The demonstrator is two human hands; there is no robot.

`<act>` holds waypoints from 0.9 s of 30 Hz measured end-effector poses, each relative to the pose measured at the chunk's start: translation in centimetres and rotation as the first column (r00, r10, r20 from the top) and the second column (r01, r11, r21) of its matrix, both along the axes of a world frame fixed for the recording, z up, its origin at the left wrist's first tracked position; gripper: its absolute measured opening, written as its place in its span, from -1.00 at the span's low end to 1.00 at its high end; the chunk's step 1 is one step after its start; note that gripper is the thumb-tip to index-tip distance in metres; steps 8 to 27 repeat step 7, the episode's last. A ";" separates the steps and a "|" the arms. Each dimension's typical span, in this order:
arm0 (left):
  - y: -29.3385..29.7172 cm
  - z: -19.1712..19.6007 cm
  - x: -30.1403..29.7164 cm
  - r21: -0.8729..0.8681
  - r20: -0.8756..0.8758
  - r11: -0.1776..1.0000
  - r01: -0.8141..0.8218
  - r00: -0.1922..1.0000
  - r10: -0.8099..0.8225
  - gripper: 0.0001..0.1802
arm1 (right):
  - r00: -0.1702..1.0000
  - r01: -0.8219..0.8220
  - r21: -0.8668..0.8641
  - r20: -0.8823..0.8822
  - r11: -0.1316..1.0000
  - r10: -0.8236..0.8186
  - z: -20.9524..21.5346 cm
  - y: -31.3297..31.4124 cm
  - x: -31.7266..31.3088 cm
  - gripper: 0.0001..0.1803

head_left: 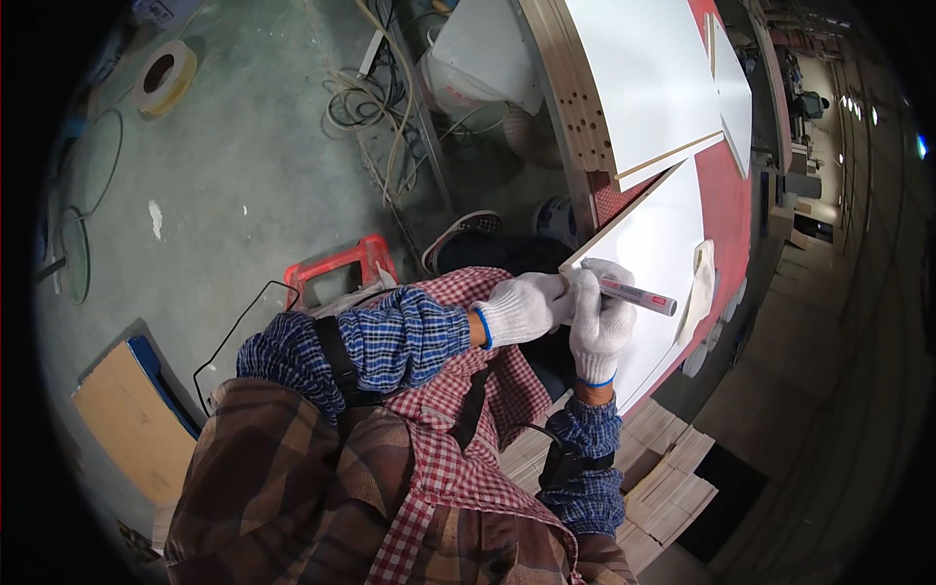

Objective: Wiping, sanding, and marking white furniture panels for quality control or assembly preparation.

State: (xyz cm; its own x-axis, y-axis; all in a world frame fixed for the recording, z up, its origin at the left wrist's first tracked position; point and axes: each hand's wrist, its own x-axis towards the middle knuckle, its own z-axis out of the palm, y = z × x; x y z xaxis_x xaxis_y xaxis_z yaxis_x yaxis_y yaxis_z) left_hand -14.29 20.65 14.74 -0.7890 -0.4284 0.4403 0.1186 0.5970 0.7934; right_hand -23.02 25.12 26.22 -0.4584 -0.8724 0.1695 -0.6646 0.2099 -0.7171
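A grey-barrelled marker pen (639,295) is held in my right hand (601,327), which wears a white knitted glove and has its fingers closed round the pen. The pen lies slantwise over a white panel (658,229), its tip hidden by the glove. Close beside it, my left hand (526,308), in the same kind of glove, is closed at the panel's near edge. Its fingertips are partly covered by the right hand. A crumpled pale cloth (696,292) rests on the panel's far side.
More white panels (648,83) are stacked ahead, beside drilled wooden edges (585,127), on a red surface (726,210). A red stool (336,268) stands at my left. Cables (375,112) and a tape roll (166,78) lie on the floor. Stacked strips (668,468) are at right.
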 end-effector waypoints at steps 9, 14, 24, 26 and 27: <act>-0.3 0.5 0.1 0.195 0.118 0.977 0.080 0.987 -0.105 -0.68 | 0.991 0.115 0.029 0.069 0.993 -0.116 -0.4 0.6 -0.4 -0.75; -0.3 0.5 0.1 0.195 0.118 0.977 0.080 0.987 -0.105 -0.68 | 0.991 0.115 0.029 0.069 0.993 -0.116 -0.4 0.6 -0.4 -0.75; -0.3 0.5 0.1 0.195 0.118 0.977 0.080 0.987 -0.105 -0.68 | 0.991 0.115 0.029 0.069 0.993 -0.116 -0.4 0.6 -0.4 -0.75; -0.3 0.5 0.1 0.195 0.118 0.977 0.080 0.987 -0.105 -0.68 | 0.991 0.115 0.029 0.069 0.993 -0.116 -0.4 0.6 -0.4 -0.75; -0.3 0.5 0.1 0.195 0.118 0.977 0.080 0.987 -0.105 -0.68 | 0.991 0.115 0.029 0.069 0.993 -0.116 -0.4 0.6 -0.4 -0.75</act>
